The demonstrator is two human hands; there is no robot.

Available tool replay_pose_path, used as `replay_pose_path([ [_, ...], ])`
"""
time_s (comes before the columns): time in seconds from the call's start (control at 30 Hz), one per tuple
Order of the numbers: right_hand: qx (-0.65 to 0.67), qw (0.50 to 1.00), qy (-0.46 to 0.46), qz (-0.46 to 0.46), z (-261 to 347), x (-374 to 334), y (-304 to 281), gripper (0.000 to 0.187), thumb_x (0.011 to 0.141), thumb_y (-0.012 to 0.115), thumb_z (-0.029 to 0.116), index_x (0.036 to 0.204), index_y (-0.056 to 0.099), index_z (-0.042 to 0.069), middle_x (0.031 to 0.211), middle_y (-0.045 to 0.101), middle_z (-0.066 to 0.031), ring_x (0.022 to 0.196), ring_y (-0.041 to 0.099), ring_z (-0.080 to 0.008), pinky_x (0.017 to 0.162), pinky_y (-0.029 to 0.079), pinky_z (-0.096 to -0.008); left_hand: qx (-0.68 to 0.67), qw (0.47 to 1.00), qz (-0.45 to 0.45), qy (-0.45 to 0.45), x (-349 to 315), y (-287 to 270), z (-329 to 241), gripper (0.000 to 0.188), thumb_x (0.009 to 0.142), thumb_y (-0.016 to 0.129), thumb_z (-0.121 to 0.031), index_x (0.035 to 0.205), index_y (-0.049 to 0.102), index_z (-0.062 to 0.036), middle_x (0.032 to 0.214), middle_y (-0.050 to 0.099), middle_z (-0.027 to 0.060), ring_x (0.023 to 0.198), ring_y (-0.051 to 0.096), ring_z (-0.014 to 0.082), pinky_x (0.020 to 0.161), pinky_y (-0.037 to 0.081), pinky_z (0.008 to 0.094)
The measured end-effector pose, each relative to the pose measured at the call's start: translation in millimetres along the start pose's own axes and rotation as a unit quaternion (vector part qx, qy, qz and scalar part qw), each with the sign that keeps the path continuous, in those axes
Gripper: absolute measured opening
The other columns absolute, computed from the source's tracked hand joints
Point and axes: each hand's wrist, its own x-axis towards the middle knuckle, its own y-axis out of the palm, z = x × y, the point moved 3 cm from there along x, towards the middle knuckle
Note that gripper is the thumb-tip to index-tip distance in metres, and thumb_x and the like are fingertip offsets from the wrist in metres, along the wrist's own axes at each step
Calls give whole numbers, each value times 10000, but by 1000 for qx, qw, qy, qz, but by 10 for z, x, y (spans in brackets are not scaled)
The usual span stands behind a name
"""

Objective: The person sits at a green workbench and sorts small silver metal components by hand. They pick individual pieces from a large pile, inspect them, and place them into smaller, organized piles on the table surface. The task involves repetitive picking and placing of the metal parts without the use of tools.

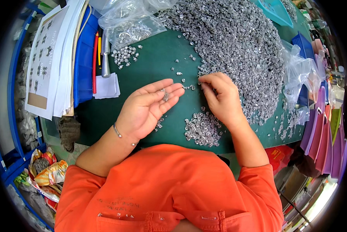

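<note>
My left hand [144, 104] is turned palm up over the green table, its fingers stretched out and thumb bent in. A few small silvery metal pieces [165, 96] rest on its fingers by the thumb tip. At the left edge of a large heap of small grey metal pieces [239, 46], my right hand [221, 96] has thumb and forefinger pinched together, with a tiny metal piece at the tips. Several loose pieces [192, 87] lie between both hands. Nearer to me sits a smaller pile of shiny metal pieces [202, 130]. A few more show partly behind my left wrist.
Rounded silvery metal parts [124, 56] lie beside a clear plastic bag [133, 29]. Left of them are a red pencil [95, 63], a metal-tipped tool [105, 58], a blue bin [84, 58] and printed sheets [46, 62]. A turquoise tray [276, 12] stands far right.
</note>
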Motion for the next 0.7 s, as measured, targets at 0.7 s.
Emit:
replay_pose_path([
  [0.7, -126, 977, -164, 57, 102, 228, 212, 172, 703, 595, 7, 870, 626, 35, 828, 555, -79, 777, 526, -268, 674, 415, -349, -81, 995, -46, 43, -28, -139, -169, 359, 942, 374, -142, 1187, 428, 115, 1279, 423, 263, 1216, 423, 342, 1008, 396, 383],
])
